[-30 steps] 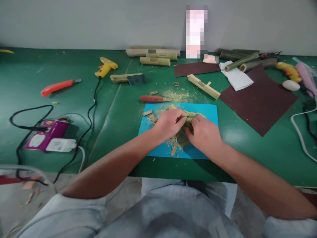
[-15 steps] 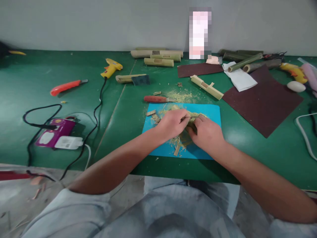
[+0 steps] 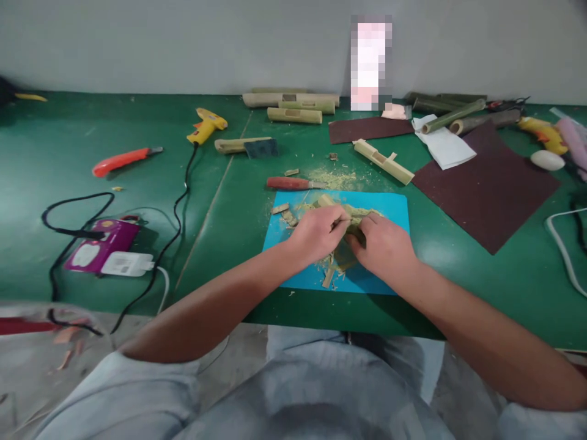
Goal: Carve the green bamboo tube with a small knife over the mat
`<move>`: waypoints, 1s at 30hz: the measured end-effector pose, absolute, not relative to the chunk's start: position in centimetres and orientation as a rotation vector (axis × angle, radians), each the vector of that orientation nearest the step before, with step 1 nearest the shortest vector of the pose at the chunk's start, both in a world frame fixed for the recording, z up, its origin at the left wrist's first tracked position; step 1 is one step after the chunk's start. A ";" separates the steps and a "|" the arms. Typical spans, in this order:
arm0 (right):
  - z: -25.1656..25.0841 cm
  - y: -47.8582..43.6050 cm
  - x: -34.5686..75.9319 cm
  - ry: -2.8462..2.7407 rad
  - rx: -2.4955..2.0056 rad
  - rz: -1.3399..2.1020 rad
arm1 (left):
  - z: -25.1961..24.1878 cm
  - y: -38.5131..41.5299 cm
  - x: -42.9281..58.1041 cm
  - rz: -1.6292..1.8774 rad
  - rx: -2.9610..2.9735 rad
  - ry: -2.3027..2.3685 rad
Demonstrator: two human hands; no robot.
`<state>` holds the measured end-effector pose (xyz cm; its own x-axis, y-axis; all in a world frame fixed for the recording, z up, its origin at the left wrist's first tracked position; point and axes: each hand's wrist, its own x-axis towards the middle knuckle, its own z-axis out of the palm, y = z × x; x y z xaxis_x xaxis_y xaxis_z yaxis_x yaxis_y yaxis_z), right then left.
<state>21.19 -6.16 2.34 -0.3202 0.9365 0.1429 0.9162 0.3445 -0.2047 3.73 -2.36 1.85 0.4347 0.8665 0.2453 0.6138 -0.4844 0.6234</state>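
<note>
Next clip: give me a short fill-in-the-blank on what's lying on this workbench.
1. The left hand and right hand grip a bamboo piece over a mat coloured ____.
2. The knife lying just beyond that mat has a ____ handle.
3. The large dark sandpaper sheet lies to the mat's ____.
4. The yellow glue gun near the orange cutter trails a ____ cord.
Missing words: blue; red; right; black.
</note>
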 end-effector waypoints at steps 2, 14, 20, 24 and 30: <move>2.3 -6.2 21.2 -2.363 -1.675 0.126 | 1.8 -2.2 3.9 0.770 2.258 1.234; 2.2 -6.1 21.3 -2.348 -1.682 0.165 | 2.0 -2.5 3.7 0.770 2.253 1.211; 2.1 -5.9 21.4 -2.361 -1.632 0.155 | 1.9 -2.3 3.7 0.789 2.260 1.226; 2.1 -6.0 21.4 -2.337 -1.648 0.183 | 1.9 -2.4 3.7 0.774 2.237 1.200; 2.0 -5.9 21.4 -2.355 -1.593 0.146 | 1.7 -2.1 4.0 0.793 2.243 1.238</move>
